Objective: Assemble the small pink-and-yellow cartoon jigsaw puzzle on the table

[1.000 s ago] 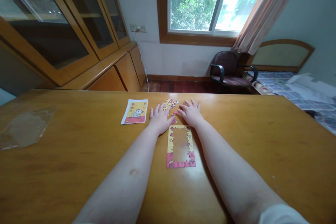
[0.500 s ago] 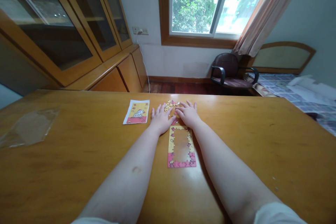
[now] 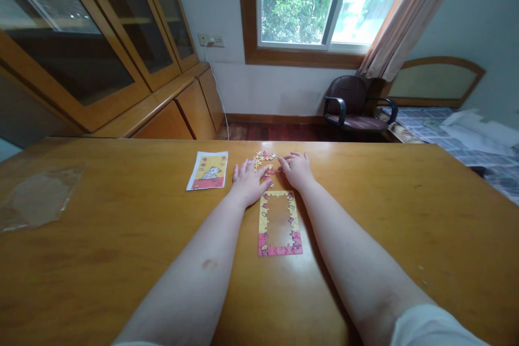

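Observation:
A jigsaw border point(image 3: 279, 223), yellow above and pink below, lies on the wooden table point(image 3: 121, 227) with its middle open. Beyond it is a small heap of loose puzzle pieces point(image 3: 263, 160). My left hand point(image 3: 248, 181) rests flat beside the heap, fingers spread, thumb near a loose pink piece. My right hand point(image 3: 297, 168) lies at the heap's right side, fingers curled slightly toward the pieces and apart; nothing shows in it. A reference picture card point(image 3: 208, 171) lies to the left of my left hand.
A clear plastic bag point(image 3: 36, 197) lies at the table's left. Behind the table stand wooden glass-door cabinets point(image 3: 101, 48), a dark armchair point(image 3: 357, 105) under the window, and a bed point(image 3: 458, 135) at the right.
My right hand has slid a little to the right, off the border's top edge, and its fingers have drawn together somewhat. My left hand has hardly moved.

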Action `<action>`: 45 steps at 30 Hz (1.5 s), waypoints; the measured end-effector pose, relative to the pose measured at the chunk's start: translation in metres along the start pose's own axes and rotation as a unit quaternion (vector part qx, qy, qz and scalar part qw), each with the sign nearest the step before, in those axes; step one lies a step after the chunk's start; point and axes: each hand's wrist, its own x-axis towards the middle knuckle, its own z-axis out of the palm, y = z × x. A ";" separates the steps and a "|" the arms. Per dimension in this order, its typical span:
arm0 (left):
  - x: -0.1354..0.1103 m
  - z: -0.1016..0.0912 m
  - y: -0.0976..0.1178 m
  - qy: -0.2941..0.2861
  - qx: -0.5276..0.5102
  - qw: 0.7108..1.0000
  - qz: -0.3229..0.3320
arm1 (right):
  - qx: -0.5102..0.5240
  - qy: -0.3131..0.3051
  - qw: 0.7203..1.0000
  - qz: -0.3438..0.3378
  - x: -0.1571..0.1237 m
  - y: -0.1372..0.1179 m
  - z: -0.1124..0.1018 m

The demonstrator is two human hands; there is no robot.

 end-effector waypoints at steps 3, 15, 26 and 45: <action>0.000 0.000 0.000 0.000 -0.001 1.000 -0.002 | 0.008 0.008 1.000 -0.006 -0.001 -0.001 -0.004; 0.000 -0.003 0.002 0.010 -0.020 1.000 0.012 | 0.035 0.007 0.998 0.046 0.003 0.014 0.003; 0.003 -0.014 -0.002 0.115 -0.077 0.989 -0.041 | 0.053 0.082 0.991 0.094 0.005 0.027 -0.008; 0.003 -0.013 -0.004 0.094 -0.055 0.992 -0.065 | 0.130 0.068 0.980 0.135 0.004 0.026 -0.009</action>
